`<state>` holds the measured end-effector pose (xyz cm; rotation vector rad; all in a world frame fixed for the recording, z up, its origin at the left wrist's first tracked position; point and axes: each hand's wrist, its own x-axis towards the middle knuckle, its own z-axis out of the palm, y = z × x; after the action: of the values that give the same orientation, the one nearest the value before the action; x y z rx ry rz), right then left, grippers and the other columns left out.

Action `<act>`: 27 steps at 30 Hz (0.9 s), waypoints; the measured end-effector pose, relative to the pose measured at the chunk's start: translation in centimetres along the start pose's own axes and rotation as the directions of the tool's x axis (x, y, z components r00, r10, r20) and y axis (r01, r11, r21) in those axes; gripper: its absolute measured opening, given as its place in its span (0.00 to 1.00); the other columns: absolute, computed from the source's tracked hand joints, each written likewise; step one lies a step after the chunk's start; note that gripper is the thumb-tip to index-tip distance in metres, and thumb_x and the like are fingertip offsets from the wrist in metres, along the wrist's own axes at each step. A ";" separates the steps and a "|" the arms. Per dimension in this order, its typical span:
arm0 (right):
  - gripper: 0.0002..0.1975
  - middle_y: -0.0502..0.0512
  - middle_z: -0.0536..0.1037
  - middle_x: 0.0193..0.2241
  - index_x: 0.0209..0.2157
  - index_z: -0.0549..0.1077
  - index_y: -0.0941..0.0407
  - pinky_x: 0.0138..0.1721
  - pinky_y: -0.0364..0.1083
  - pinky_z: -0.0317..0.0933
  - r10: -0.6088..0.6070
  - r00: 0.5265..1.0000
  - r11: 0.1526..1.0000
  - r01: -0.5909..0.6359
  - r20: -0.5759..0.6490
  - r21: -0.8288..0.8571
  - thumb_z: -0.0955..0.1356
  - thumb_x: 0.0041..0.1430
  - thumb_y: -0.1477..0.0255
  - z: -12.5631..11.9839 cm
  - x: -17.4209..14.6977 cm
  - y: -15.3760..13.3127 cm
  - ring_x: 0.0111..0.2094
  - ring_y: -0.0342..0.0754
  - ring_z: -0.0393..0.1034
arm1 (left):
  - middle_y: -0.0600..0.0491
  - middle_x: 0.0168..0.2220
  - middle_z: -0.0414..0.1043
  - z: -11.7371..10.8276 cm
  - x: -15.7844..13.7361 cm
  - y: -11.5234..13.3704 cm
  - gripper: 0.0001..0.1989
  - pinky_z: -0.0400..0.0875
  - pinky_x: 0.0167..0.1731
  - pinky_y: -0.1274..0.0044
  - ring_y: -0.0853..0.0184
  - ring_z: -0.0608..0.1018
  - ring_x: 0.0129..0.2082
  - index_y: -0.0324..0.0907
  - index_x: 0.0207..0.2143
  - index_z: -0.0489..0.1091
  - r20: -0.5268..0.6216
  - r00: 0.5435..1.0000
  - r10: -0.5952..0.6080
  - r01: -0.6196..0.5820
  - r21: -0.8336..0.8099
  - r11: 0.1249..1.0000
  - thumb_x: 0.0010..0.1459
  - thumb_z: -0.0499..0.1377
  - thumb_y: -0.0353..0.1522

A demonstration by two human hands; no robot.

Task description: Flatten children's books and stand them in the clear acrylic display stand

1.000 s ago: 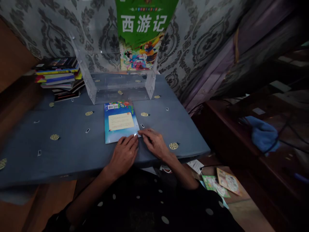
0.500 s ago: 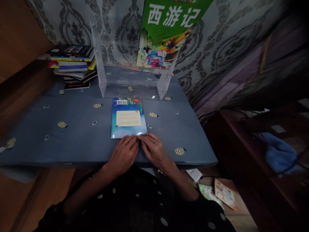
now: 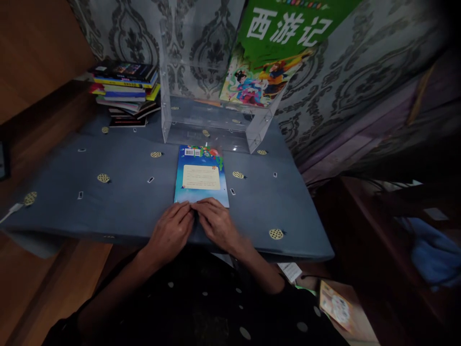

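Note:
A blue book [image 3: 201, 195] lies flat on the cloth-covered table, its back cover with a barcode and a cream text panel facing up. At its near edge, my left hand [image 3: 173, 228] is closed, with bent fingers and the tips at the book's lower border. My right hand [image 3: 218, 225] meets it there, fingers pressed together and fingertips touching those of the left. Whatever is between the fingertips, if anything, is too small or hidden to make out.
Behind the book stands a clear acrylic rack [image 3: 212, 137] holding a green picture book [image 3: 266, 53]. A stack of books [image 3: 126, 96] sits at the back left. The patterned tablecloth [image 3: 126, 211] ends near my lap. Booklets [image 3: 336, 302] lie low at the right.
Both hands have slid left along the book's near edge, fingertips still together. The book keeps its place on the table. The whole view has shifted slightly.

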<state>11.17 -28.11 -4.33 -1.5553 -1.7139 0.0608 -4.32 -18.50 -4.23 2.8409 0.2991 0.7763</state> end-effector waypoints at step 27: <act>0.15 0.62 0.74 0.57 0.53 0.75 0.58 0.62 0.54 0.58 -0.068 0.936 0.972 0.140 0.345 -0.187 0.62 0.69 0.74 2.6 12.8 9.8 0.61 0.51 0.66 | 0.46 0.47 0.76 -0.2 -2.3 -2.5 0.14 0.77 0.47 0.65 0.60 0.79 0.45 0.41 0.45 0.73 -0.074 0.993 -0.095 0.096 0.004 0.995 0.68 0.49 0.26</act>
<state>18.64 -13.58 -4.64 -1.6757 -2.1278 0.0997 -6.72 -16.66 -5.70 2.7858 0.4458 0.8631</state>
